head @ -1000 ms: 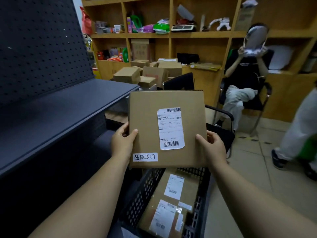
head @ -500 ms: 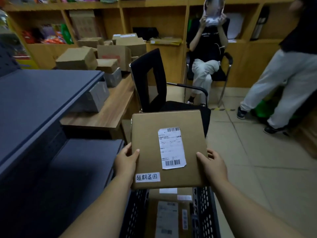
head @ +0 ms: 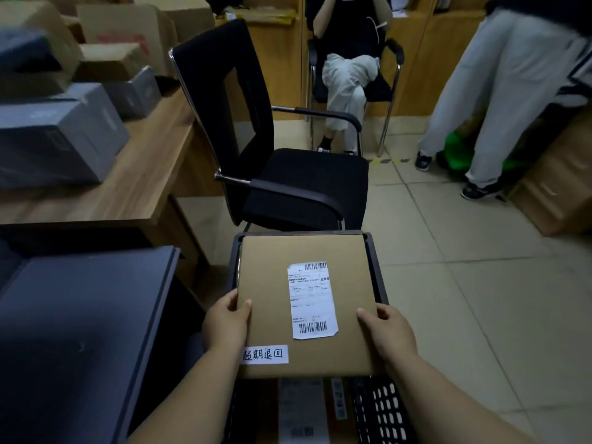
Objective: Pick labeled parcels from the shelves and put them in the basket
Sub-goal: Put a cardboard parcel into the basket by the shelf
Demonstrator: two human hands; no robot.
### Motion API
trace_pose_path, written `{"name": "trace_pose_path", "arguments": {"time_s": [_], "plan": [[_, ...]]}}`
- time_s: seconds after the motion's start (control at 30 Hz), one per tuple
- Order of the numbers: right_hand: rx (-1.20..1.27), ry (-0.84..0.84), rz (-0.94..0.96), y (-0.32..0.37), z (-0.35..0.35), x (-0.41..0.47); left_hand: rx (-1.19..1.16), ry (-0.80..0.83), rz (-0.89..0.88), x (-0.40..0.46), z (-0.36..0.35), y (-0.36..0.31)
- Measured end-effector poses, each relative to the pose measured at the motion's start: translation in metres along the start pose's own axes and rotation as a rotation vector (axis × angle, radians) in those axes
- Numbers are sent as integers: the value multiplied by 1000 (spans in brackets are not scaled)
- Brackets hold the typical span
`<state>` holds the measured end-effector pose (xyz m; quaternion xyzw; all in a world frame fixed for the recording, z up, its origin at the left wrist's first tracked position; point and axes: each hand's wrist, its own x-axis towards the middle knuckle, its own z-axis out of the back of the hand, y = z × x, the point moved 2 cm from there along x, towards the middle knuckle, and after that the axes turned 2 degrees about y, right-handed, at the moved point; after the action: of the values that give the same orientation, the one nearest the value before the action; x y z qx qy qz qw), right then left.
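From the head camera, a flat square brown cardboard parcel [head: 272, 302] is held level over the dark perforated plastic basket [head: 378, 408], covering most of its far half; the basket's far rim shows just past the parcel's top edge. The left hand [head: 226, 325] grips the parcel's left edge, thumb on top and the other fingers hidden beneath. The right hand [head: 389, 331] grips the right edge the same way, thumb laid across the top face near the corner. On the parcel's face sits a white printed shipping label with barcodes [head: 312, 299], and near the lower left corner a white strip with handwritten characters [head: 266, 354], partly touching the left wrist.

Below the parcel's near edge, inside the basket, another brown labelled parcel [head: 302, 411] lies flat (its print is too blurred to read).

Left of the basket is a dark grey metal shelf [head: 73, 331]. Beyond it, a wooden desk [head: 141, 184] carries grey boxes [head: 54, 139] and brown cartons [head: 118, 36]. A black armchair with chrome frame [head: 288, 174] stands directly past the basket. Farther back, a seated person in pale trousers [head: 347, 78] and a standing person in pale trousers [head: 499, 91] are partly in view on the tiled floor [head: 480, 299].
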<state>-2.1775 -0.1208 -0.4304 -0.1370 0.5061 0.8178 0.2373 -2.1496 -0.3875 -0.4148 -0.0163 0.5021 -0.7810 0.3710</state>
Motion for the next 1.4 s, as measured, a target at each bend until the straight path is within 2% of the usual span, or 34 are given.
{"name": "trace_pose_path", "arguments": {"time_s": [0.3,0.7,1.13,1.4], "plan": [[-59,50,-112,-27,-29,48,26,-8,80,33,-42,32],[-3,36,-180,-41,-68,96,20,-32,170,75,-83,57],[-31,44,-287,-67,-88,123,72,-25,250,101,-111,83],[-84,62,-268,-63,-86,126,112,-24,253,104,-111,81]]}}
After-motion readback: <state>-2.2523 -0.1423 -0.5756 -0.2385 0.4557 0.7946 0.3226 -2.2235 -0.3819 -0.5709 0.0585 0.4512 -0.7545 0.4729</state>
